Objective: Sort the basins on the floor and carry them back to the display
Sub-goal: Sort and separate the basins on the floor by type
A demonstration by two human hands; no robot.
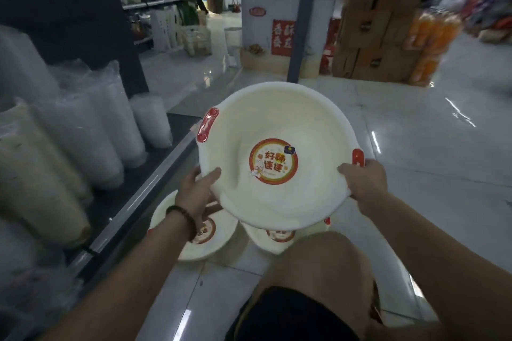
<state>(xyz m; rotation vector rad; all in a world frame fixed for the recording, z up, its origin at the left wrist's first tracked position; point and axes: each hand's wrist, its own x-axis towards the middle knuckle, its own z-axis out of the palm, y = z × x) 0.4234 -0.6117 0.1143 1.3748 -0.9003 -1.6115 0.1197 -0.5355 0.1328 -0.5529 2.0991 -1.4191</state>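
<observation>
Both hands hold one white basin (274, 152) up in the air, tipped toward the person. The left hand (194, 191) and right hand (363, 180) pinch opposite sides of its rim, thumbs inside. Two more basins (177, 241) sit on the floor right under it (near the shelf edge), so it can go straight down.

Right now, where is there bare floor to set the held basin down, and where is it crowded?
The open patch is the tiled floor right of the held basin, running to the cardboard boxes. It is crowded beneath the left hand and right hand, where two basins lie by the knee. The low shelf on the left is filled with wrapped stacks.
</observation>
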